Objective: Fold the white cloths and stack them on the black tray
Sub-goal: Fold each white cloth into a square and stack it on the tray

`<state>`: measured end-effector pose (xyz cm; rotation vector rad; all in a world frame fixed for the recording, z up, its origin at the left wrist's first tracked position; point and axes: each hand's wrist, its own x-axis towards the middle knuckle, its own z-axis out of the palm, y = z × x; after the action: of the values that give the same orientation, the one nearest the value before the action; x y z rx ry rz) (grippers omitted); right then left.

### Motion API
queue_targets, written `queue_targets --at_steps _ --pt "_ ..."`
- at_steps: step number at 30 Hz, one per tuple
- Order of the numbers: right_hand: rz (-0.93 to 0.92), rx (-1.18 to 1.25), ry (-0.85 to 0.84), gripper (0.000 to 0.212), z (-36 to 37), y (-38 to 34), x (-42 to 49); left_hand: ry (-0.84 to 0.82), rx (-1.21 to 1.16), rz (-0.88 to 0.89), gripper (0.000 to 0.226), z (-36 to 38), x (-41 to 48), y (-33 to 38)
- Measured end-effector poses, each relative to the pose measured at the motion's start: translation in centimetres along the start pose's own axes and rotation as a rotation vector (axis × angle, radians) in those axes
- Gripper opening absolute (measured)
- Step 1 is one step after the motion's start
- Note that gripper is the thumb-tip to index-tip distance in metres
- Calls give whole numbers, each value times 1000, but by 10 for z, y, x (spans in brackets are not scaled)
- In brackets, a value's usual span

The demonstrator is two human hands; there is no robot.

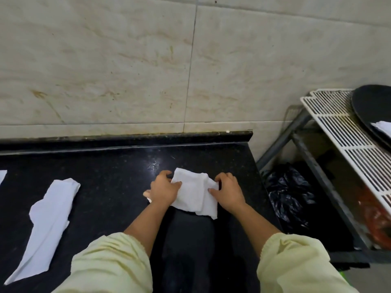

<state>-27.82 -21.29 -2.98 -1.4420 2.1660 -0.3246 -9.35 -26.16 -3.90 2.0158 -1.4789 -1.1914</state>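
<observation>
A partly folded white cloth lies on the black counter in front of me. My left hand grips its left edge, thumb on top. My right hand pinches its right edge, fingers curled over the fold. A long unfolded white cloth lies on the counter to the left, and the corner of another white cloth shows at the left frame edge. The black tray sits on a white wire rack at the far right, with a folded white cloth on it.
The white wire rack stands on grey metal legs to the right of the counter's end. A black plastic bag sits on the floor between counter and rack. A tiled wall runs behind the counter.
</observation>
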Motion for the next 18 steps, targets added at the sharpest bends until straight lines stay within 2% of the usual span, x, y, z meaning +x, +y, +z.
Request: queue_targets --at_steps 2,4,6,9,12,16,17,18 --pt "-12 21 29 16 0 -1 -1 -33 -69 -21 49 -1 0 2" --pt "-36 32 35 14 -2 -2 -2 -84 -124 -29 41 -3 -1 5" --pt "-59 75 3 11 -5 -5 -3 -119 -167 -27 30 -7 -2 5" --pt "-71 203 -61 11 -16 -10 -7 -130 -238 0 25 -16 -4 3" --pt "-108 320 -70 13 -33 -15 -17 -124 -419 49 17 -33 -22 10" --pt "-192 348 -187 6 -53 -16 -33 -132 -609 104 18 -54 -51 10" --pt "-202 314 -217 7 -58 -16 -36 -128 -629 115 17 -59 -57 8" --pt "-216 273 -235 19 -62 -16 -41 -118 -649 125 16 -63 -65 7"
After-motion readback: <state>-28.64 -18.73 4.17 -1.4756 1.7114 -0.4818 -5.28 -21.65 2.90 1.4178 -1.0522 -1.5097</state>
